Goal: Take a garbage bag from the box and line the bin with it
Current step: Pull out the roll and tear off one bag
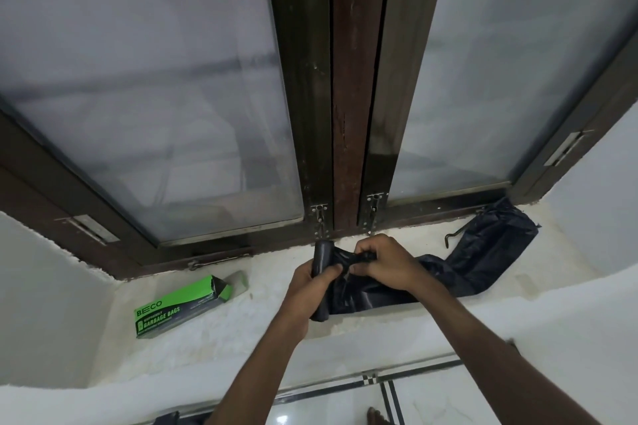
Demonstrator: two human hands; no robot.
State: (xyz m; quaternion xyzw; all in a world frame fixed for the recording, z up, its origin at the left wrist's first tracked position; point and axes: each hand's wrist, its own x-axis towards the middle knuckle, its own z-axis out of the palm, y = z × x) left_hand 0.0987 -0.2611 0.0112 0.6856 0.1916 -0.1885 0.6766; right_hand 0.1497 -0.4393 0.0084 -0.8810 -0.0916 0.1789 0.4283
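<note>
A green and black garbage bag box [174, 307] lies open on the white window sill [241, 331] at the left. My left hand [307, 290] grips a black roll of garbage bags [321, 254] held upright over the sill. My right hand [383, 264] pinches the bunched black plastic right beside the roll. The unrolled black garbage bag [483, 259] trails from my right hand across the sill to the right corner. No bin is in view.
A dark wooden window frame [348, 114] with frosted panes stands right behind the sill, with metal latches [319, 221] at its base. A black hook [455, 235] lies on the sill by the bag. White walls flank the sill; tiled floor [431, 400] lies below.
</note>
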